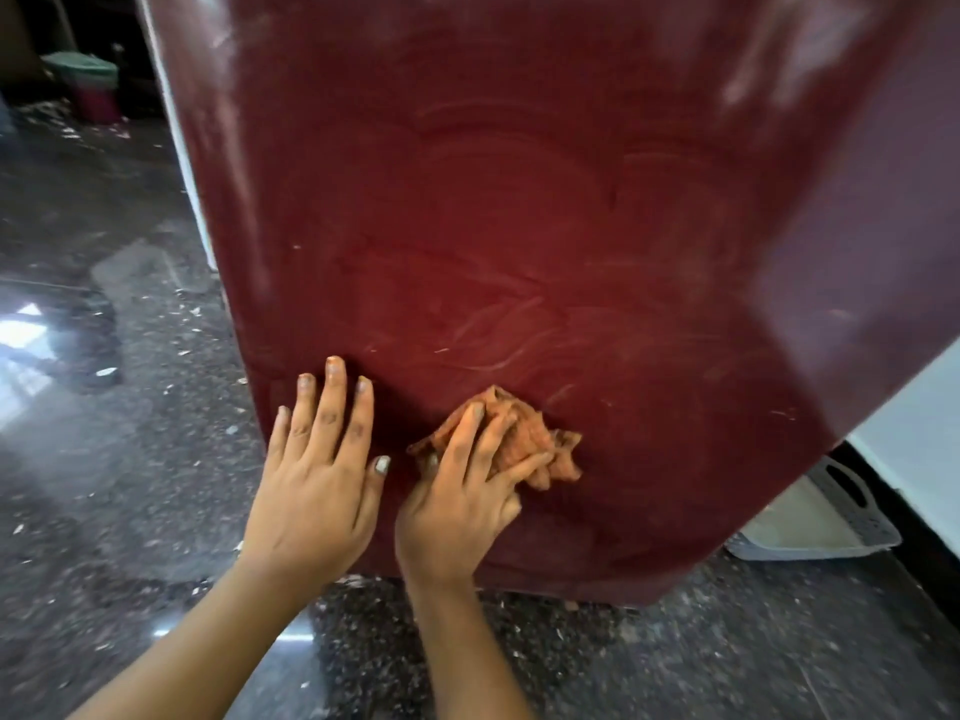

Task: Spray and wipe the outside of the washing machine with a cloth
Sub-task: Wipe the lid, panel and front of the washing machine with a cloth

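The dark red side panel of the washing machine (519, 200) fills most of the view, with curved wipe streaks across it. A crumpled orange cloth (535, 439) lies against the panel's lower part. My right hand (462, 496) presses on the cloth with fingers spread over it. My left hand (317, 470) lies flat on the panel just left of the cloth, fingers straight and spread, holding nothing. No spray bottle is in view.
Dark speckled stone floor (130, 459) with scattered debris lies to the left and below. A white and grey plastic basket (831, 522) sits at the machine's lower right. A green-lidded bin (88, 85) stands at the far upper left.
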### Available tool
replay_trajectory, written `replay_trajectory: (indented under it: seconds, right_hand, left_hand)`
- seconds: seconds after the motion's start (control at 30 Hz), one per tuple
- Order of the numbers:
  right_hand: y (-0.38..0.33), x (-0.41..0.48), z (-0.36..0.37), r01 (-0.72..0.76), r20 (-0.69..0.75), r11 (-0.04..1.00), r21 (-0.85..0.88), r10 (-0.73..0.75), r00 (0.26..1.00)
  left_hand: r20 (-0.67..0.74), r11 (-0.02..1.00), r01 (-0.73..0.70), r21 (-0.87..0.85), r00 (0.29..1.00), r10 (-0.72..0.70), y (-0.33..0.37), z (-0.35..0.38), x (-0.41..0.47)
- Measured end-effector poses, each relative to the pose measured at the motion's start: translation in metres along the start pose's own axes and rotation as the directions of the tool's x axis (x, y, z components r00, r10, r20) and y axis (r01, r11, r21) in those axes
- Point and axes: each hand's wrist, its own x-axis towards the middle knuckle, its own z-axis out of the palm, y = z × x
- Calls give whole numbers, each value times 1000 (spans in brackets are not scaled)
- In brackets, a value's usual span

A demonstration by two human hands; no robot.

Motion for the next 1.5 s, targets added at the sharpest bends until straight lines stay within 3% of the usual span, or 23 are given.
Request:
replay_trajectory:
  seconds: [0.07,0.17,0.23,0.3,0.43,0.57,0.63,0.73,0.83,0.9,1.0,1.07,1.13,1.2,1.33,1.37,1.4,1.43,1.47,1.5]
  right_hand:
    - [2,1,5,70,26,994,-81,-69,997]
    - [14,-2,14,308,59,933,-185,-302,951]
    - [21,-16,21,552,128,821,-146,-538,833]
    - [22,-26,26,682,143,719,-134,-667,731]
    - [3,-17,36,744,89,664,-75,-738,669]
    - [-2,-28,50,849,294,500,-169,-797,527]
    - [13,-36,49,870,323,453,-196,-808,494]
    - [26,-27,39,886,250,438,-153,-850,463]
    - [5,-11,40,871,152,488,-57,-858,491]
    - [-14,-15,52,879,202,472,-75,-856,477]
    - [-19,-42,72,909,396,356,-219,-819,416]
    - [0,-62,74,952,632,198,-232,-713,303]
    - [31,-70,71,969,731,28,-247,-651,205]
    - [56,-64,62,965,730,16,-260,-652,208]
    - [50,-42,59,925,523,186,-332,-780,345]
    - [40,-43,63,917,496,190,-352,-792,355]
    - [31,-50,73,927,513,115,-358,-805,298]
    - [25,-59,82,955,602,9,-298,-774,195]
    - [20,-64,87,971,744,-24,-236,-647,165]
    - [22,-72,92,982,865,6,-191,-472,171]
  left_hand:
    - [-16,999,14,-51,1000,-15,-7,1,-2]
    - [-13,991,52,-122,998,-54,-12,5,-6]
    - [-6,987,67,-148,998,-69,-14,10,-12]
    - [-8,986,59,-156,998,-61,-16,14,-18]
    - [-42,979,78,-188,995,-87,-23,14,-14]
    - [-78,976,92,-199,991,-110,-24,12,-1]
    - [-32,977,113,-180,992,-121,-24,17,-7]
    - [68,969,181,-167,983,-172,-26,30,-21]
    - [40,943,241,-231,970,-238,-33,33,-23]
    - [-20,918,285,-275,953,-302,-40,31,-20]
    - [9,875,376,-306,920,-392,-42,32,-22]
    - [61,873,380,-306,923,-380,-36,38,-27]
    - [93,896,321,-307,947,-308,-29,47,-35]
    - [123,915,264,-305,964,-237,-25,57,-44]
    - [211,904,309,-295,944,-254,-22,74,-60]
    - [215,881,350,-318,932,-293,-20,76,-61]
    - [208,856,394,-335,917,-340,-18,77,-59]
    - [187,841,426,-334,904,-384,-16,78,-57]
    - [154,835,447,-321,895,-419,-14,78,-54]
    - [121,836,450,-316,892,-434,-13,78,-51]
